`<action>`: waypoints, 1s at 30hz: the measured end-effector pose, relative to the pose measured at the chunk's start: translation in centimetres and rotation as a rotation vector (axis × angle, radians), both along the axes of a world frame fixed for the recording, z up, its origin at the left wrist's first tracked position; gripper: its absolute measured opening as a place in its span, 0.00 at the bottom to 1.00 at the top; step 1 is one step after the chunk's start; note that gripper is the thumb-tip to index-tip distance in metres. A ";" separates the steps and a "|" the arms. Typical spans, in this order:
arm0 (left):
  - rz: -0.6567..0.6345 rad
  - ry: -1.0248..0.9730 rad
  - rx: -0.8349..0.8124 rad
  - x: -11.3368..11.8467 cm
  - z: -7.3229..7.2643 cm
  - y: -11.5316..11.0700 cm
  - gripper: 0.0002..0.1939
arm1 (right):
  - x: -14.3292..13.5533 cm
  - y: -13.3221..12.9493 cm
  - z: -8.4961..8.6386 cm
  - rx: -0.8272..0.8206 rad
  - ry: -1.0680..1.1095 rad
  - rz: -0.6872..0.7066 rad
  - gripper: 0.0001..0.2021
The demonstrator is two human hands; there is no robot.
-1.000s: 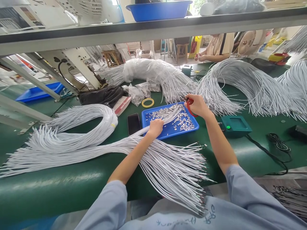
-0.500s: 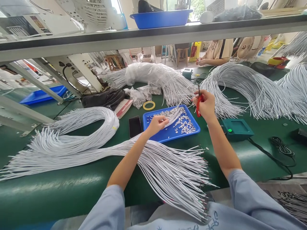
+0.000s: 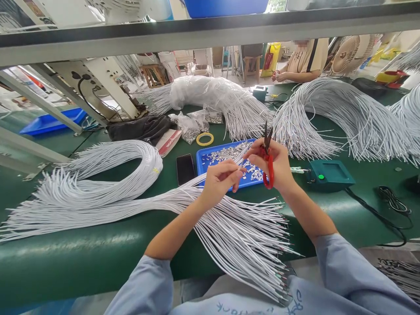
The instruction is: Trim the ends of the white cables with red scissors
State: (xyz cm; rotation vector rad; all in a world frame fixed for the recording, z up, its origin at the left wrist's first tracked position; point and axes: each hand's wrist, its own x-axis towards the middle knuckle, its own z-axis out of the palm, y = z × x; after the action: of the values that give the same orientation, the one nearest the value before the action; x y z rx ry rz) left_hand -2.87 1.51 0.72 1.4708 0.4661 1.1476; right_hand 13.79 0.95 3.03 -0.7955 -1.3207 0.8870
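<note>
My left hand [image 3: 220, 180] is closed in a pinch on a thin white cable, its fingertips close to my right hand. My right hand [image 3: 278, 165] grips red-handled scissors [image 3: 269, 174], their dark blades parted and pointing up. The right thumb and fingertips come near the pinched cable; whether they touch it I cannot tell. Below both hands lies a blue tray [image 3: 204, 167] of small silvery metal pieces [image 3: 226, 153], partly covered by the hands. A fanned bundle of white cables [image 3: 229, 227] spreads under my left forearm, its cut ends toward me.
On the green table [image 3: 98, 258] lie a coiled cable bundle [image 3: 147, 170], a phone [image 3: 185, 169], yellow tape [image 3: 204, 139] and a green device [image 3: 331, 175]. More cable bundles [image 3: 348, 109] lie behind. A shelf beam [image 3: 210, 37] crosses above. Another person [image 3: 305, 61] sits opposite.
My hands have come together over the tray's front. The right hand has moved down and left with the scissors, the left slightly toward me. The camera view has tilted down.
</note>
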 end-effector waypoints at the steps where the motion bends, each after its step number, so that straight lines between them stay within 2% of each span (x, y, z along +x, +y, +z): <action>1: 0.014 0.008 0.015 -0.1 0.0 0.2 0.07 | -0.2 -0.2 -0.1 -0.003 0.020 0.025 0.10; 7: 0.077 0.083 0.140 -0.1 0.5 0.2 0.06 | -0.2 -0.7 -0.2 -0.033 0.085 0.096 0.11; 15: 0.085 0.070 0.155 -0.1 0.1 0.1 0.06 | -0.5 -1.1 -0.1 -0.064 0.042 0.079 0.14; 18: 0.083 0.070 0.150 0.0 0.2 0.0 0.07 | -0.6 -1.0 -0.2 -0.043 0.021 0.063 0.16; 24: 0.077 0.013 0.178 0.3 0.3 0.1 0.06 | -0.7 -1.0 -0.4 0.027 0.006 0.028 0.13; 30: 0.137 0.031 0.263 0.6 0.2 0.3 0.04 | -0.6 -1.3 -0.3 0.112 -0.055 -0.017 0.13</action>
State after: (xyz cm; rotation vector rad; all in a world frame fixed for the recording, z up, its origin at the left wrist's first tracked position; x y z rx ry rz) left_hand -2.24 1.82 0.91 1.7059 0.4561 1.3351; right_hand 13.14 -0.36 2.76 -0.7465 -1.3975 0.7755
